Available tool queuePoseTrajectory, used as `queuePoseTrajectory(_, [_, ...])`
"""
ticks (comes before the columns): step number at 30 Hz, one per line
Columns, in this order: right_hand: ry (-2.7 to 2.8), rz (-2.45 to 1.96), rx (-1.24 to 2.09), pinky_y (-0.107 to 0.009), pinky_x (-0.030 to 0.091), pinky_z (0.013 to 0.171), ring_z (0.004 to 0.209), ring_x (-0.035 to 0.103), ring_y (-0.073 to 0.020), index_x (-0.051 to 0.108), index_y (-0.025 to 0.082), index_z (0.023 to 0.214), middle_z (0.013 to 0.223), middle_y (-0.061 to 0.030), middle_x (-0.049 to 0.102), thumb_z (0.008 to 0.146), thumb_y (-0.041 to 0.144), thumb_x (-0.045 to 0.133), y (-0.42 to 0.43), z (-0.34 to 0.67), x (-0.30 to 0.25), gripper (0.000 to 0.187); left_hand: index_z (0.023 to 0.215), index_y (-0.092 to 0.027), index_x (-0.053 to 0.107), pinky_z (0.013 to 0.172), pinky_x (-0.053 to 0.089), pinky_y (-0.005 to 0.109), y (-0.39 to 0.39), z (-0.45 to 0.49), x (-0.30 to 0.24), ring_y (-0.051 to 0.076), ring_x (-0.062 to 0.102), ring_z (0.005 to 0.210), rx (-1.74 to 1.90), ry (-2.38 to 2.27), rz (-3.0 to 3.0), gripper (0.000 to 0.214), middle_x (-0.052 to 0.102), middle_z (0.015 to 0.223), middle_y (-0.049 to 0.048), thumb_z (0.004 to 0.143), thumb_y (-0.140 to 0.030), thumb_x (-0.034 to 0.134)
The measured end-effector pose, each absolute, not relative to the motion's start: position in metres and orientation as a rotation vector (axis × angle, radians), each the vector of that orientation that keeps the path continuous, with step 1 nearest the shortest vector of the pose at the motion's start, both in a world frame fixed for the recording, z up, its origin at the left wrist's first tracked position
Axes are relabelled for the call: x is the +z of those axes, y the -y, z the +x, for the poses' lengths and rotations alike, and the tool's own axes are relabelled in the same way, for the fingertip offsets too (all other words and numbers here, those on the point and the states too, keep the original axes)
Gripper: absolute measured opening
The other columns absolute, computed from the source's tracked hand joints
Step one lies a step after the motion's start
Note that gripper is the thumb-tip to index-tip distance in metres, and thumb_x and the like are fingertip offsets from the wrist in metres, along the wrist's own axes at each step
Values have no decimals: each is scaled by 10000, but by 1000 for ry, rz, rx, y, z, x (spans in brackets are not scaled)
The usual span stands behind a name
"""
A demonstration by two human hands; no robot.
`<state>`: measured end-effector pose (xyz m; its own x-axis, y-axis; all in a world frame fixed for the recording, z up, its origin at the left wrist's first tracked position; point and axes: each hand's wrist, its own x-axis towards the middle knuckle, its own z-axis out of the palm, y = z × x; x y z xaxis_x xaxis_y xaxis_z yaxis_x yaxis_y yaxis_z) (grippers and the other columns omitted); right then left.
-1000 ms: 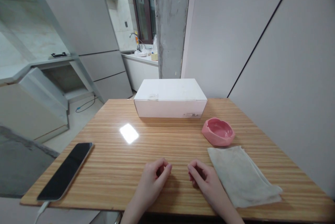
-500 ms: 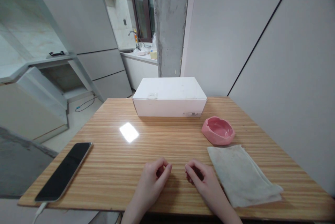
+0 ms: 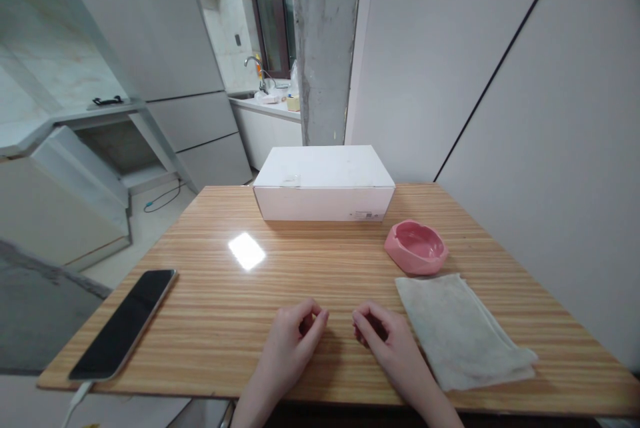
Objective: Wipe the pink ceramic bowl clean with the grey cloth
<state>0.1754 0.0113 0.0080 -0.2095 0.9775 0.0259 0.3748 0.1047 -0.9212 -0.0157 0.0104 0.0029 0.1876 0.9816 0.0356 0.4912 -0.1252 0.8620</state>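
My left hand [image 3: 297, 338] rests at the front middle of the wooden table [image 3: 210, 321], its fingers curled and the thumb near the index fingertip. Opposite it, with a small gap between them, my right hand [image 3: 385, 335] is curled the same way. Neither one shows anything in its grasp. Closest to the right hand lies a folded grey-green cloth [image 3: 463, 335], just beyond the wrist. Behind the cloth sits a pink ashtray [image 3: 417, 248] with notches in its rim. At the far edge stands a closed white box [image 3: 325, 191] with a small printed label.
A dark-screened phone [image 3: 125, 328] lies at the table's left edge, a white cable [image 3: 79, 401] plugged into its near end. A light reflection shines on the tabletop. Beyond are a kitchen counter with a faucet [image 3: 257, 71], a grey pillar [image 3: 327, 48] and a white wall on the right.
Both hands keep the same pose and place. The whole view has shifted very slightly; no object has visibly moved on the table.
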Motion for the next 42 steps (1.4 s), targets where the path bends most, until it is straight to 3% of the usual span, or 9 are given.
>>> queuePoseTrajectory(42, [1711,-1343,1067,-263,394,582,598,524,-152,512,205,676,613,13,525,931,443,434,-13,175,7,357,670,-169,540,535,278,218,-11,-15,3,98,413,534,870,-1391,1741,340,441,546,-40,923,-382,460])
